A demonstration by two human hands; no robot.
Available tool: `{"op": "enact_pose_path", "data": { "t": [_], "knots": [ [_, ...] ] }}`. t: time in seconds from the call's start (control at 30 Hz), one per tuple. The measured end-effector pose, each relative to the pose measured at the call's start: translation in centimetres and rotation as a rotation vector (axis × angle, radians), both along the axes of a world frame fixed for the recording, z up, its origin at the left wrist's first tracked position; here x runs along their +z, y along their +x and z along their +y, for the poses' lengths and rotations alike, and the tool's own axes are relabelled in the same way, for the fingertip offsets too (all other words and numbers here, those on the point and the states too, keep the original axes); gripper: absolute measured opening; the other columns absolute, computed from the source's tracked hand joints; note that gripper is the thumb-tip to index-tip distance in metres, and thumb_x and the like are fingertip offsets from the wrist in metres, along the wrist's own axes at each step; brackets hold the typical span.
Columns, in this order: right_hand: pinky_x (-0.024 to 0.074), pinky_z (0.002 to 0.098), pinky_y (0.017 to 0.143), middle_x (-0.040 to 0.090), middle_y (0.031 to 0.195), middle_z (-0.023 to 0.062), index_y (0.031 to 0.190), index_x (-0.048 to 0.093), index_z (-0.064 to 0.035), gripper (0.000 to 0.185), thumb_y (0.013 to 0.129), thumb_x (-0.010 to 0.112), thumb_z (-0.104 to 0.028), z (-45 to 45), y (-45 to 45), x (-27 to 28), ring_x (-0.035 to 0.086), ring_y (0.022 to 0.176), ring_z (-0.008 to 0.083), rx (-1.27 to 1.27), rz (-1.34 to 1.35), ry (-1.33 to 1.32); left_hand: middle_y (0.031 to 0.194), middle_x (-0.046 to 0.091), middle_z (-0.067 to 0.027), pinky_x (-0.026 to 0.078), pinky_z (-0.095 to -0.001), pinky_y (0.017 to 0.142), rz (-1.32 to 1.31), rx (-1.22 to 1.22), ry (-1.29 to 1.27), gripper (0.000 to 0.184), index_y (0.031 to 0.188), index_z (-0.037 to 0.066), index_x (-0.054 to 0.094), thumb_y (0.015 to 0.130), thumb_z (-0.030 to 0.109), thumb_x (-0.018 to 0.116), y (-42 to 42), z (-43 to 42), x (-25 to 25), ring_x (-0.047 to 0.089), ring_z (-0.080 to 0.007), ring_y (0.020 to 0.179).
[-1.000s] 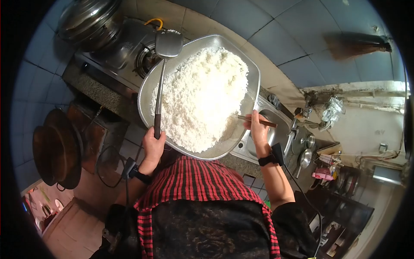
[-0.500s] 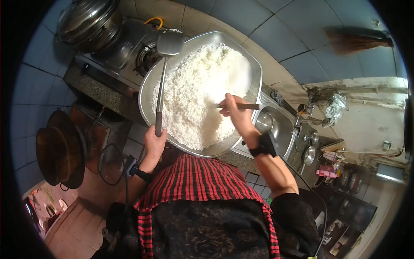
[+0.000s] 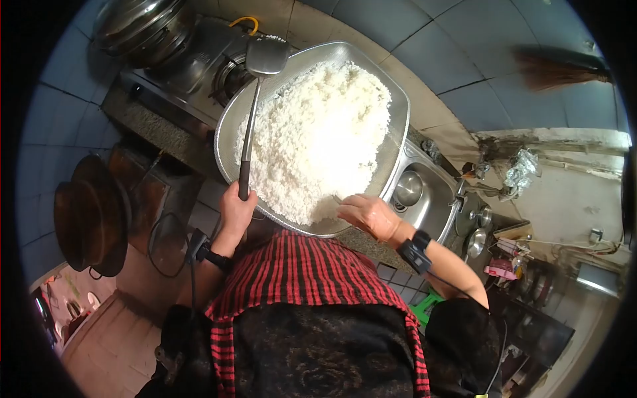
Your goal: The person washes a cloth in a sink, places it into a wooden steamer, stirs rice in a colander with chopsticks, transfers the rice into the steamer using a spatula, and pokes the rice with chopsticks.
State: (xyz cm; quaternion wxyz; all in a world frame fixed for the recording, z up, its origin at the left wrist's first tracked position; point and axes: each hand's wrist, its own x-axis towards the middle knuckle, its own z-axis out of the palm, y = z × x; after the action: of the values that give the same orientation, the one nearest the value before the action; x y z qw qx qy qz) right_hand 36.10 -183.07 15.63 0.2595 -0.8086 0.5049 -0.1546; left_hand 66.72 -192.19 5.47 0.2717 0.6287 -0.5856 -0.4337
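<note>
A wide metal basket (image 3: 227, 136) holds a large heap of white rice (image 3: 312, 139). My left hand (image 3: 237, 211) is closed on the dark handle of a metal spatula (image 3: 267, 56), at the basket's near left rim. The spatula lies across the left side of the basket, its blade over the far rim with some grains on it. At the near right edge of the rice, my right hand (image 3: 369, 215) is closed on a thin utensil (image 3: 337, 198). Only the tip of that utensil shows; the hand hides the rest.
A gas stove (image 3: 232, 78) and a lidded steel pot (image 3: 139, 30) are at the upper left. Right of the basket is a sink (image 3: 434, 211) with a metal bowl (image 3: 408, 188) in it. A dark wok (image 3: 89, 219) stands at the left.
My right hand first moved inward over the rice with the utensil, then down toward the near rim, with its back now turned up. My left hand stays on the spatula.
</note>
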Motion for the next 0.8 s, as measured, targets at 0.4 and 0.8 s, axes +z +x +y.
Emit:
{"op": "enact_pose_path", "data": {
  "t": [0.4,0.8],
  "knots": [
    [0.0528,0.0334,0.064,0.064,0.081,0.0103,0.089,0.066,-0.0062,0.01,0.081,0.064,-0.01,-8.8,-4.8,-2.2,0.062,0.07,0.0275,0.059,0.123,-0.27,0.058,0.055,-0.0106,0.043,-0.0362,0.053,-0.003,-0.007,0.062,0.017,0.071,0.002,0.053,0.075,0.015,0.063,-0.1,0.2,-1.4,0.053,-0.0213,0.052],
    [0.0556,0.0312,0.062,0.063,0.076,0.009,0.083,0.064,-0.0059,0.003,0.08,0.064,-0.008,-4.1,0.5,-0.9,0.063,0.068,0.0221,0.158,-0.075,-0.082,0.057,0.053,-0.0105,0.041,-0.0365,0.052,-0.009,0.01,0.066,0.018,0.07,0.002,0.052,0.074,0.015,0.063,-0.3,0.1,-1.1,0.051,-0.021,0.051]
  ]
}}
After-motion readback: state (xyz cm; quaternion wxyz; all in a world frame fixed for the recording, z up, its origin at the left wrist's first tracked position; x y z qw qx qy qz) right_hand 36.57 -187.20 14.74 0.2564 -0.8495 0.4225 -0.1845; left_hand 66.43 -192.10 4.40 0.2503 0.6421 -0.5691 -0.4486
